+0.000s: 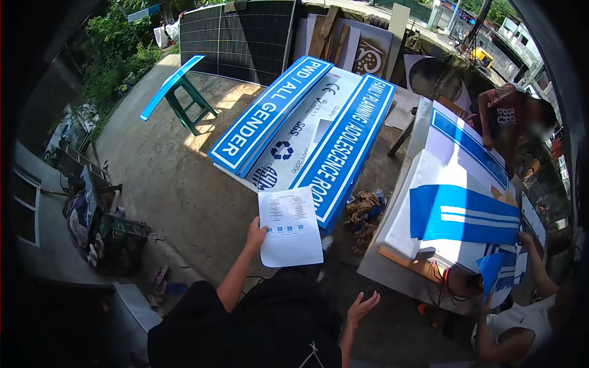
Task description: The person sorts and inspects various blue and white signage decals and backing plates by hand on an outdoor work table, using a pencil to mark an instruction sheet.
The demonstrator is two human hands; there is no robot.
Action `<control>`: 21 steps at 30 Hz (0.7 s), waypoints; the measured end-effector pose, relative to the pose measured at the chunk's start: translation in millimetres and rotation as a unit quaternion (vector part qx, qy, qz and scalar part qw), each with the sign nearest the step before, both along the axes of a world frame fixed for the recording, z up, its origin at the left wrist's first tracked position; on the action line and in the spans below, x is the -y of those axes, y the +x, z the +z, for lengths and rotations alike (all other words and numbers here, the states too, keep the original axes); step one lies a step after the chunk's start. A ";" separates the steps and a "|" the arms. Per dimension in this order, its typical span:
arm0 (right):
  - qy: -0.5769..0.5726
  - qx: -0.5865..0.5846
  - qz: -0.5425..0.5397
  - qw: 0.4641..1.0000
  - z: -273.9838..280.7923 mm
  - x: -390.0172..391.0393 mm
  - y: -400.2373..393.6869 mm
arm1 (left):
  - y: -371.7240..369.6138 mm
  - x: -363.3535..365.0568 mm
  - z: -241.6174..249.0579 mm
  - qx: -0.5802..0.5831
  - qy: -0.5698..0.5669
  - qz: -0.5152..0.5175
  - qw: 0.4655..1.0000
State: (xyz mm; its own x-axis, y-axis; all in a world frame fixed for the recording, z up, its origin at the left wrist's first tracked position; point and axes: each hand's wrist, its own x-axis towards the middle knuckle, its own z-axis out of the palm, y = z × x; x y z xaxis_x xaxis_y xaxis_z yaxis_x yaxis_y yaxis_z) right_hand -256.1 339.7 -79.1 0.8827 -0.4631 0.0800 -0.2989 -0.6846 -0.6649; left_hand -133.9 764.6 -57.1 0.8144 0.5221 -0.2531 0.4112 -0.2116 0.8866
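My left hand point(256, 235) grips the left edge of a white printed sheet point(289, 230), thumb on top. The sheet shows columns of text and a row of small blue icons. Beyond it lie two stacks of blue signs with white lettering, a "PWD / ALL GENDER" sign point(270, 116) and a "FAMILY PLANNING / ADOLESCENCE ROOM" sign point(346, 144), with a white printed board point(288, 147) between them. My right hand point(363, 306) is held low, right of my body, fingers apart and nothing in it, short of the work table's near edge.
On the right, a work table point(392, 270) holds blue sheets point(463, 214) and a long blue sign point(469, 147). One person point(506, 107) leans over its far side; another point(527, 328) is at its near end. A green stool point(189, 101) bears a blue strip. Crumpled scraps point(365, 208) lie between the tables.
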 end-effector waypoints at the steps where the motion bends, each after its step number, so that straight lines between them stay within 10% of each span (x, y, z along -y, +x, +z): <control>1: 0.067 -0.038 -0.014 0.997 -12.7 -4.5 -26.4 | 0.6 -6.1 -2.0 0.007 -0.003 0.001 1.000; 9: 0.194 -0.450 0.046 0.871 -90.6 -7.4 -134.7 | 47.1 -28.8 -0.7 0.017 -0.077 -0.011 0.997; 21: 0.341 -0.339 -0.049 0.875 -85.8 -78.4 13.4 | 154.5 -88.2 -1.4 0.077 -0.122 -0.036 0.989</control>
